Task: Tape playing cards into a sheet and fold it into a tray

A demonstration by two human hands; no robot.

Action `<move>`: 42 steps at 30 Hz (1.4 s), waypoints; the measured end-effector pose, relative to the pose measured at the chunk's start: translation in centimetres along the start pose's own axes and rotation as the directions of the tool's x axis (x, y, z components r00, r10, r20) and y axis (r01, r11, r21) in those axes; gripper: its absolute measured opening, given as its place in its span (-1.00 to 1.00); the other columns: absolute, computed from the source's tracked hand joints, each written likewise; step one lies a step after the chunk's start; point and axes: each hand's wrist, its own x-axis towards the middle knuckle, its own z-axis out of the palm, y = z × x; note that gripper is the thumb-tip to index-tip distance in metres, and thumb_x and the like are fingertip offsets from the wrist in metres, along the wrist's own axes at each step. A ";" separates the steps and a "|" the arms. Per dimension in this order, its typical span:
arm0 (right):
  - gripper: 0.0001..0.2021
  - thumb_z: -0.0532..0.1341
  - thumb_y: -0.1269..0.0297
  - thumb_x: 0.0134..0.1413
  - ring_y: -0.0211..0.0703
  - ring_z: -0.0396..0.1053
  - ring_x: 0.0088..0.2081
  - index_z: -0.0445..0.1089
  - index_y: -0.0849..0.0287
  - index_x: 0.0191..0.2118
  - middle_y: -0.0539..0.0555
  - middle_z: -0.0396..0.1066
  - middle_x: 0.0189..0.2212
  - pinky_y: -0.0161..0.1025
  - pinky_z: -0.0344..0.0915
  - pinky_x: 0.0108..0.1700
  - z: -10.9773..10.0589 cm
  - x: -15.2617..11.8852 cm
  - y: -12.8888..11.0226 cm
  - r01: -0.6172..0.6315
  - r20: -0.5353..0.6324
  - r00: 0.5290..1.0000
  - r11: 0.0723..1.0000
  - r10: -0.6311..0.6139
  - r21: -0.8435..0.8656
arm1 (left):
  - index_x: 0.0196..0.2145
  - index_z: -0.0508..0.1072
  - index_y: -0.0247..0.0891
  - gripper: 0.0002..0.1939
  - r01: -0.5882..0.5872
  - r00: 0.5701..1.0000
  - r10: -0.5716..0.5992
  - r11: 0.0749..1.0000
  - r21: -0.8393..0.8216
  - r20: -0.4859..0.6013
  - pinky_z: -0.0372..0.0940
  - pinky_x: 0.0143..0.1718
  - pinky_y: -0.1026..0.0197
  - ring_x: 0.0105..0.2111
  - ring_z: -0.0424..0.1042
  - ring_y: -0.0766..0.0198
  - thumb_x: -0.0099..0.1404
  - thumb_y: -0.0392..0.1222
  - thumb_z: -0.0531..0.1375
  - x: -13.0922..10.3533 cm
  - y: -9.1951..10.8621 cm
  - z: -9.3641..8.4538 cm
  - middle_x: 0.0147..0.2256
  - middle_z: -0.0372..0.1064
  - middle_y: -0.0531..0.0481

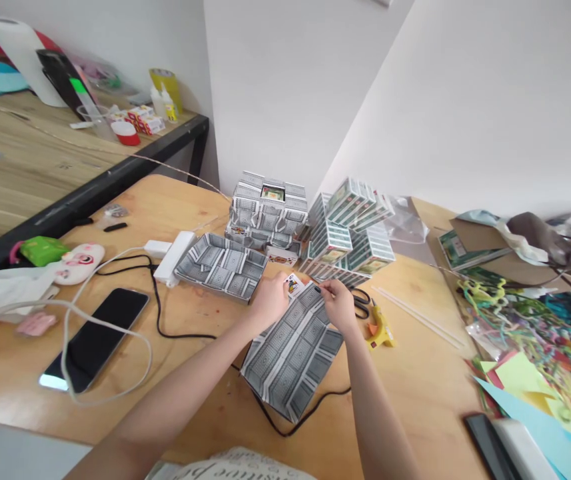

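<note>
A long tray-like piece made of grey-patterned playing cards [285,353] lies tilted in front of me. My left hand [270,300] is closed at its far left corner, with a face card [294,285] showing at the fingertips. At the far right corner my right hand [338,303] pinches the piece's edge by a small dark spot. A second card tray [222,267] rests to the left, behind my left forearm. Behind both stands a blocky card structure [270,210], with a loose face card [282,256] at its foot.
Stacked card boxes [348,230] stand at the back right. Black scissors [361,303] and a yellow glue gun [380,328] lie right of my right hand. To the left are a white power strip [175,259], looping cables and a phone [95,339]. Coloured paper [530,400] covers the right side.
</note>
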 end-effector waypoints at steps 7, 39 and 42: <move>-0.89 0.05 0.38 -0.06 -0.15 0.31 -0.36 0.31 0.17 -0.47 0.05 0.35 -0.46 -0.24 0.22 -0.28 0.0 0.2 -0.8 0.113 0.029 0.993 0.993 -0.113 -0.017 | -0.24 0.35 -0.28 -0.76 -0.090 0.996 0.090 0.996 0.023 0.018 0.14 -0.42 0.26 -0.43 0.40 0.18 0.30 -0.26 -0.09 0.1 -0.1 -0.1 -0.47 0.40 -0.09; -0.75 0.05 0.35 0.00 -0.09 0.45 -0.30 0.50 0.10 -0.39 0.08 0.53 -0.35 -0.21 0.31 -0.20 3.9 -0.3 -2.0 0.070 0.016 0.997 0.988 -0.069 -0.135 | -0.26 0.41 -0.24 -0.78 -0.084 0.995 0.090 0.991 0.106 -0.050 0.26 -0.27 0.22 -0.25 0.41 0.20 0.25 -0.32 -0.01 0.0 -1.0 1.1 -0.30 0.44 -0.06; -0.74 0.05 0.37 -0.01 -0.07 0.45 -0.33 0.50 0.11 -0.38 0.09 0.53 -0.36 -0.19 0.31 -0.21 4.2 -0.2 -1.8 0.096 -0.010 0.995 0.986 -0.099 -0.134 | -0.26 0.41 -0.24 -0.77 -0.088 0.996 0.091 0.990 0.106 -0.024 0.26 -0.26 0.22 -0.23 0.40 0.20 0.22 -0.35 -0.01 0.0 -0.9 1.0 -0.28 0.44 -0.07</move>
